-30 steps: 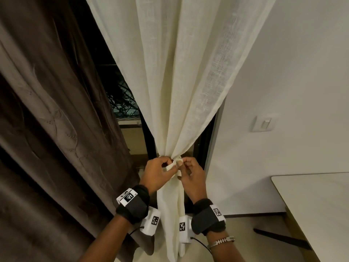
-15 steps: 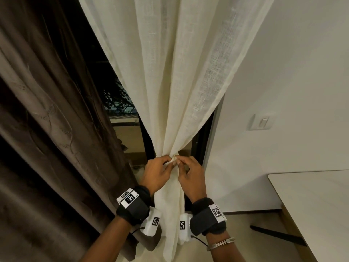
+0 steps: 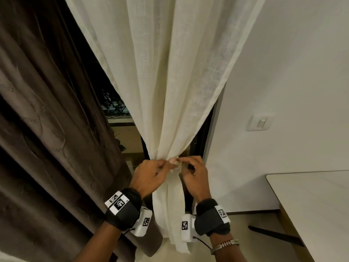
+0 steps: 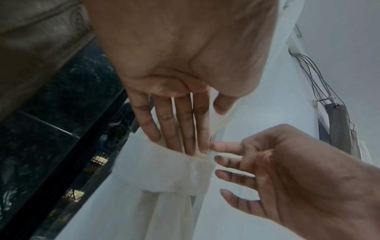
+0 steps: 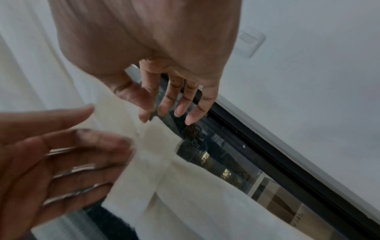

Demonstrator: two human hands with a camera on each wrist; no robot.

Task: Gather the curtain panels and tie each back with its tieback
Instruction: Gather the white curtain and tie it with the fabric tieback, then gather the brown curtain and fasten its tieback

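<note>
A cream sheer curtain point(image 3: 170, 82) hangs in the middle of the head view, gathered into a narrow bunch at hand height. A cream fabric tieback point(image 4: 164, 170) is wrapped round that bunch as a wide band point(image 5: 152, 154). My left hand point(image 3: 151, 174) is on the bunch's left side, and its straight fingers point(image 4: 179, 129) touch the band's upper edge. My right hand point(image 3: 194, 173) is on the right side with its fingers point(image 5: 174, 104) spread and relaxed, the tips just at the band. Neither hand grips the cloth.
A heavy brown curtain point(image 3: 47, 129) hangs at the left, beside a dark window point(image 3: 115, 106). A white wall with a light switch point(image 3: 259, 122) is on the right. A pale table point(image 3: 311, 205) juts in at lower right.
Both hands pinched the tieback ends at the gather before. Their fingers have now straightened and let go, and the view has shifted slightly right.
</note>
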